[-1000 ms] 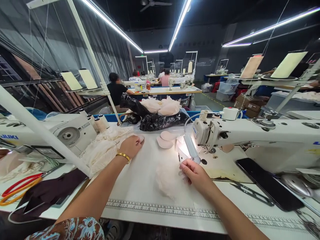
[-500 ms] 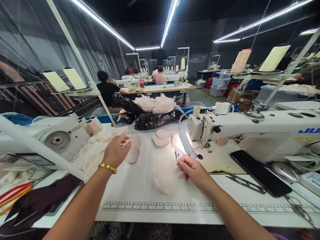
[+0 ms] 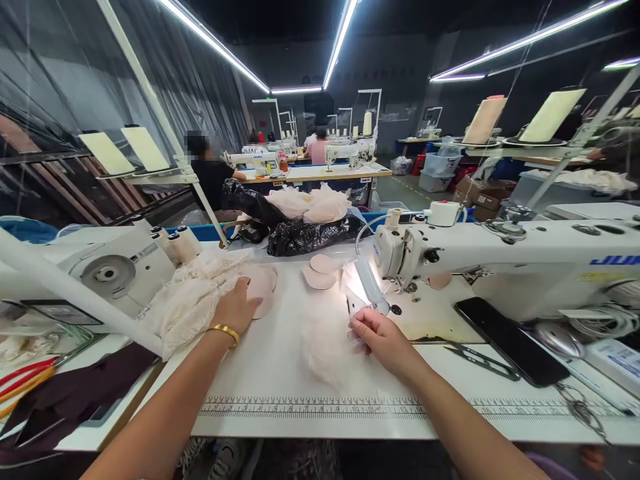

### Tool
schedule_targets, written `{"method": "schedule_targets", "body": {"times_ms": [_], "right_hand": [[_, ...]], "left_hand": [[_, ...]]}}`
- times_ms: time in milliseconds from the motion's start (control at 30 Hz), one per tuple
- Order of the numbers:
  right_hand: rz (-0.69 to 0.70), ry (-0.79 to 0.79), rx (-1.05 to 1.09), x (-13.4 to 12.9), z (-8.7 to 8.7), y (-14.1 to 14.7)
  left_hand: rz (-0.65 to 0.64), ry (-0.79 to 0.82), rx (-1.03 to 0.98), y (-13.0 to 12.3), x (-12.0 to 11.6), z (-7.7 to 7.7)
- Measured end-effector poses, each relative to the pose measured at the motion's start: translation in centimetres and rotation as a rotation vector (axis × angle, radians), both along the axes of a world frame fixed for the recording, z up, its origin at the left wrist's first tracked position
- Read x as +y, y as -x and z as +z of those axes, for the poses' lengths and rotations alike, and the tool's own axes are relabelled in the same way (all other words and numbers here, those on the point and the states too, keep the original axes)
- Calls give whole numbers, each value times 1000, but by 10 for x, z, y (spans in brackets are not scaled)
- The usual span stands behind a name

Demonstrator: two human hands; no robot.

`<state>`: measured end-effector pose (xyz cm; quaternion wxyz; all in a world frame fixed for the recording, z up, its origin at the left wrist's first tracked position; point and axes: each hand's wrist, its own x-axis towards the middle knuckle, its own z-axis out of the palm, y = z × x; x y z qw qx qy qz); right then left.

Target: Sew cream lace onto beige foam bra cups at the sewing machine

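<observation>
My left hand [image 3: 239,307] rests at the left edge of several pale pink rounded fabric pieces [image 3: 265,285], thumb and index finger apart; its other fingertips are hidden. A heap of cream lace fabric [image 3: 193,293] lies just left of it. My right hand [image 3: 375,330] has thumb and fingers pinched together at the edge of a sheer pale fabric piece [image 3: 325,350], left of the sewing machine's bed. Right above these fingers is a lit lamp [image 3: 370,285]. Two more rounded pink pieces [image 3: 320,273] lie overlapping between the hands, farther back.
A white sewing machine [image 3: 465,247] stands on the right. In front of it lie a black phone [image 3: 510,340], thread snips [image 3: 483,362] and keys [image 3: 583,407]. A printed ruler [image 3: 320,407] runs along the table's front. Black plastic bags [image 3: 313,235] with cream fabric sit behind. Co-workers sit beyond.
My left hand has come down and slightly left, from above the table onto the pink pieces, its thumb and finger spreading. The right hand stays at the sheer fabric. The view has shifted slightly.
</observation>
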<state>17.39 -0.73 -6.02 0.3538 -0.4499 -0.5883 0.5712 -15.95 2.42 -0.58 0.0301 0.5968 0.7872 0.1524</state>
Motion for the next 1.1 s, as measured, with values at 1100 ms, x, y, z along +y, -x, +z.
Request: {"method": "schedule_targets", "body": {"times_ms": [1100], "right_hand": [[-119,-1340,-618,-4,17,-13]], "left_hand": [[-1124,-307,344,-114,-27,24]]}}
